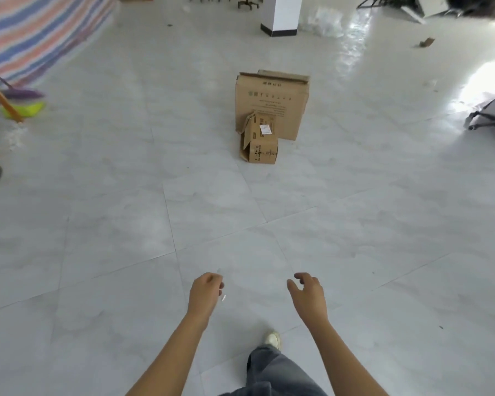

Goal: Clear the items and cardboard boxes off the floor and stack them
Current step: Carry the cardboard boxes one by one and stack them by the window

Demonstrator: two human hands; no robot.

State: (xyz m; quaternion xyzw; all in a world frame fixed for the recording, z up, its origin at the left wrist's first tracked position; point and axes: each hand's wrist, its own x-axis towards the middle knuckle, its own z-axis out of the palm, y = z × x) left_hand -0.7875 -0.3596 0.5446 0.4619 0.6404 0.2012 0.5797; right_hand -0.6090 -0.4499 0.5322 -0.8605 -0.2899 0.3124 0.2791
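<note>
Left hand (206, 290): bare, low at 7 o'clock, fingers curled in loosely, holding nothing.
Right hand (309, 292): bare, low at 5 o'clock, fingers bent loosely and thumb out, holding nothing.
Leg (272, 372): soft grey jeans, with a pale shoe (273, 340) stepping on the floor between the two arms.
Floor (126, 224): big square tiles, pale grey, smooth and shiny, with thin lines between them.
Small box (262, 142): brown cardboard, straight ahead at 12 o'clock, standing on the floor with its left flaps hanging open and a white sticker on top. It touches the front of the big box.
Big box (272, 105): brown cardboard, tall and flat-sided, right behind the small one, top flaps a bit raised.
Dustpan (23, 110): yellow-green plastic, at 10 o'clock, beside a purple broom (20, 94).
Chair base (492, 121): grey legs on wheels, at 2 o'clock.
Cardboard scrap (426, 42): small, brown, far off at 1 o'clock.
Pillar (280, 12): white, square, black at the bottom, far at 12 o'clock.
Striped sheet (26, 32): blue, pink and white, far at 11 o'clock.
</note>
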